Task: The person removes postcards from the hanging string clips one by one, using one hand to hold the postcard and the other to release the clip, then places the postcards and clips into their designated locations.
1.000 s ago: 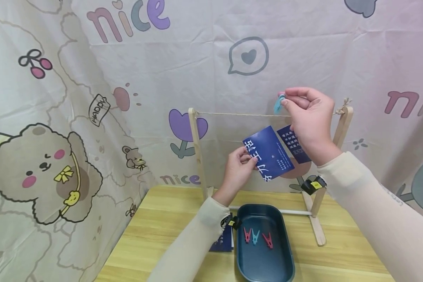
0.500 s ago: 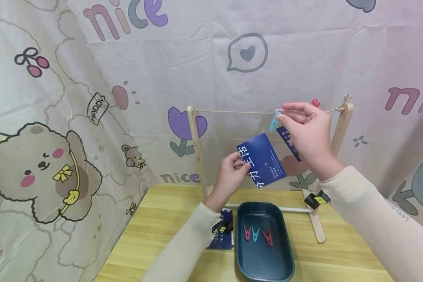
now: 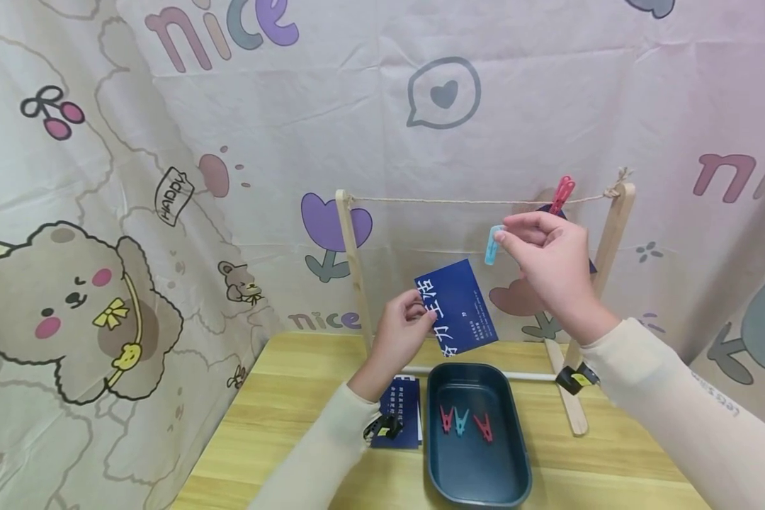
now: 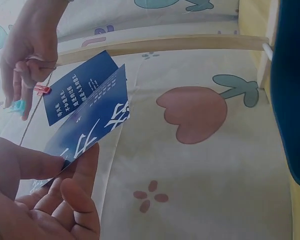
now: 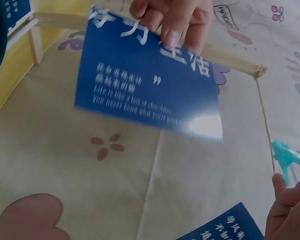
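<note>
My left hand (image 3: 403,333) pinches a blue card with white lettering (image 3: 462,304) by its edge, tilted below the string. In the right wrist view the card (image 5: 145,85) faces the camera with the thumb on its lettered edge. Between the thumb and fingers of my right hand (image 3: 551,262) is a light blue clothespin (image 3: 494,246), a little below the string (image 3: 433,201) in the head view. Behind that hand, a red clothespin (image 3: 562,194) holds a second blue card on the string; the left wrist view shows this hanging card (image 4: 72,90) more fully.
A dark blue tray (image 3: 524,453) on the wooden table (image 3: 280,404) holds two red clothespins (image 3: 483,428) and a light blue clothespin (image 3: 461,422). Left of it lies a stack of blue cards (image 3: 408,407), partly behind my left wrist. The string runs between two wooden posts (image 3: 352,262).
My left hand has moved down and left with the card. My right hand has lowered the light blue clothespin from above the string to below it, uncovering the red clothespin.
</note>
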A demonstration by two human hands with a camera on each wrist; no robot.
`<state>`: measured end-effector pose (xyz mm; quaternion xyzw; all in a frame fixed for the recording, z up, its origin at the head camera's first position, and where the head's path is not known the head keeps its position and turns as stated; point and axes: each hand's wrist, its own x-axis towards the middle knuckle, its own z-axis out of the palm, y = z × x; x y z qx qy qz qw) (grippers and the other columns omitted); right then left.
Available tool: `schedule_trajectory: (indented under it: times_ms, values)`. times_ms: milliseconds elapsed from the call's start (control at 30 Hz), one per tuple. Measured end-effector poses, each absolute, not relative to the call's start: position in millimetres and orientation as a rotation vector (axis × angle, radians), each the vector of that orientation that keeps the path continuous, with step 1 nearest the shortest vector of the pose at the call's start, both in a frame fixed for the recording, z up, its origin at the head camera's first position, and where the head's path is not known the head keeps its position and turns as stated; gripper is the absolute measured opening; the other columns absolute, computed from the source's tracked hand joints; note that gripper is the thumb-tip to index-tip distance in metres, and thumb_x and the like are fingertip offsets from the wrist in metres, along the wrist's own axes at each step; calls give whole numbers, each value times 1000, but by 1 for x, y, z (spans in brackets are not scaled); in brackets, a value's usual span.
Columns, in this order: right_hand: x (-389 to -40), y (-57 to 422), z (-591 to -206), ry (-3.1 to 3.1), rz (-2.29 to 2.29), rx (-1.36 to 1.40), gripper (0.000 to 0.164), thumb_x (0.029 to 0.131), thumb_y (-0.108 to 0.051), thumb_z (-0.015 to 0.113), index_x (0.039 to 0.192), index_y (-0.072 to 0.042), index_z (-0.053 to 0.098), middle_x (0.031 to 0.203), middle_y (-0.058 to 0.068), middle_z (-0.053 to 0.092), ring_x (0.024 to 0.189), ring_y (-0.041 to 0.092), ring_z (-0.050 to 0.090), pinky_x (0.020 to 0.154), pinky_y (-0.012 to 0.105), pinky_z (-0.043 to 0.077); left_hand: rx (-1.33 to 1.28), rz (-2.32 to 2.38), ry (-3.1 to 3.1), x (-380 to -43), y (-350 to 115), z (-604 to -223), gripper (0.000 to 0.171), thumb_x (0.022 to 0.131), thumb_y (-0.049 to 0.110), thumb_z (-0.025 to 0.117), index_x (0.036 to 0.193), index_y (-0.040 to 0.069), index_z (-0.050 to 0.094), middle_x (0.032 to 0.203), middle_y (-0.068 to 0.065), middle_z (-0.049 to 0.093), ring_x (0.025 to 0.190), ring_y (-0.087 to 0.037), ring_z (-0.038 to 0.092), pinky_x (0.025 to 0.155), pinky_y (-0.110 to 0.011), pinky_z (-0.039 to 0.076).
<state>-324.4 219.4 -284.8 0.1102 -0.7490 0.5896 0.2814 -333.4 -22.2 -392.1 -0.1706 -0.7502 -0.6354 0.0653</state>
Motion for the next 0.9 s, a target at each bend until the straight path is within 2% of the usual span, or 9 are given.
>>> schedule_trajectory:
  times_ms: [100,200,367,533,700,800,900]
  values:
    - [-321,220,-291,-2035,1581,290,31,97,-31,85,119,-10,79,99,-15,83,75,6,76,47,25,52,-511,-1888,-2283,-330,-31,-396,20,105,2,68,125,3,71,101,-14,80,88,-22,80,84,-35,68]
    - [-319,221,-298,-2059,1586,290,33,97,-32,85,119,-9,79,98,-15,83,86,6,79,51,25,56,-497,-1879,-2294,-326,-40,-400,21,105,2,68,125,2,70,100,-15,80,87,-22,79,84,-35,68]
    - [-316,222,-313,-2104,1546,287,32,97,-33,85,118,-9,79,96,-13,83,84,6,79,56,20,57,-485,-1882,-2317,-320,-56,-411,19,105,2,67,124,1,69,96,-16,78,82,-21,77,85,-40,68]
    - [-313,222,-326,-2145,1491,295,32,98,-32,84,118,-8,79,98,-4,83,86,8,80,67,18,62,-436,-1869,-2339,-317,-72,-425,20,104,1,67,123,0,70,93,-16,78,77,-18,75,80,-35,67]
    - [-309,223,-337,-2178,1463,297,32,99,-33,83,115,-6,78,97,3,82,85,11,80,75,14,61,-388,-1868,-2342,-311,-84,-434,24,102,-1,68,125,-3,69,91,-17,76,76,-17,69,77,-29,64]
    - [-306,224,-345,-2194,1523,293,31,99,-32,82,113,-4,77,96,8,82,82,13,80,75,18,63,-374,-1880,-2342,-307,-89,-439,26,101,-3,68,126,-4,69,88,-16,75,73,-16,65,72,-23,59]
    - [-304,223,-353,-2225,1539,281,30,100,-32,81,112,-5,76,96,12,81,78,11,78,68,18,61,-357,-1884,-2349,-305,-95,-445,26,100,-5,67,125,-4,70,86,-15,74,73,-14,64,72,-22,58]
